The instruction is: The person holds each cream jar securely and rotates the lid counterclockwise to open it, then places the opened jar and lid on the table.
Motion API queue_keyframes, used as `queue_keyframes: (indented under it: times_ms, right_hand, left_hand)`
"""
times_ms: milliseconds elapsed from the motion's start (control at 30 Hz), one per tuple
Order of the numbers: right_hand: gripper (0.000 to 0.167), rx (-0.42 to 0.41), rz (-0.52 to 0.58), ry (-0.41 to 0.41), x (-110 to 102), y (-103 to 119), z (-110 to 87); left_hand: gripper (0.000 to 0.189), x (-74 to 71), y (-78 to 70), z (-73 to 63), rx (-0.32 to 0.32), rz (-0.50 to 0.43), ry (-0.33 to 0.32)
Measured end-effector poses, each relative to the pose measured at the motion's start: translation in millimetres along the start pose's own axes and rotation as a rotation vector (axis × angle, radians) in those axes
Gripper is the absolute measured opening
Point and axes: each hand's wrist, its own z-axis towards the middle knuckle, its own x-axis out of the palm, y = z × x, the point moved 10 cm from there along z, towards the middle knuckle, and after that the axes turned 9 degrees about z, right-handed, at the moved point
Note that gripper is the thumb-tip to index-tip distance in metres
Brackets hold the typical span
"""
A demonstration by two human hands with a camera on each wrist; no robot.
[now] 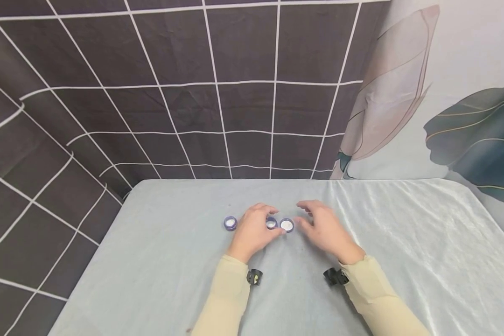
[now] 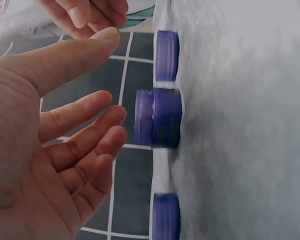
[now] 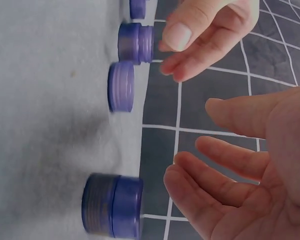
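My left hand (image 1: pixel 254 228) hovers with parted fingers beside an uncapped purple jar (image 1: pixel 271 222), without visible contact in the left wrist view. That jar (image 2: pixel 166 118) stands upright, its threaded neck showing. Just right of it lies a purple lid (image 1: pixel 287 225), white inside facing up. Left of the left hand sits a second lid-like purple piece (image 1: pixel 230 223), also white within. My right hand (image 1: pixel 322 227) is held apart from the lid, fingers loosely bent and holding nothing. Near it in the right wrist view stands a capped purple jar (image 3: pixel 113 205), hidden in the head view.
A pale grey-blue velvety cloth (image 1: pixel 159 280) covers the table. Behind it hangs a dark curtain (image 1: pixel 243 107) with white grid lines, and at the right a leaf-patterned curtain (image 1: pixel 403 93). Dark wrist cameras (image 1: pixel 255 277) sit on both sleeves.
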Motion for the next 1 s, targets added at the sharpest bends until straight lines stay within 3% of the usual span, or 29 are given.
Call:
queue_keyframes:
  times_ms: [400,667,1000]
  right_hand:
    - [0.036,0.011,-0.020,-0.015,-14,-7,-7.3]
    - [0.035,0.023,-0.062,-0.027,-23,-17,-9.0]
    - [0.036,0.040,-0.079,-0.016,-28,-25,-11.4]
  left_hand:
    - [0.047,4.3,-28.9,4.3,0.041,0.046,0.001]
    - [0.047,12.2,-45.9,6.7,0.020,0.049,-0.003]
    - [0.048,22.5,-54.2,6.6,-0.056,0.091,-0.040]
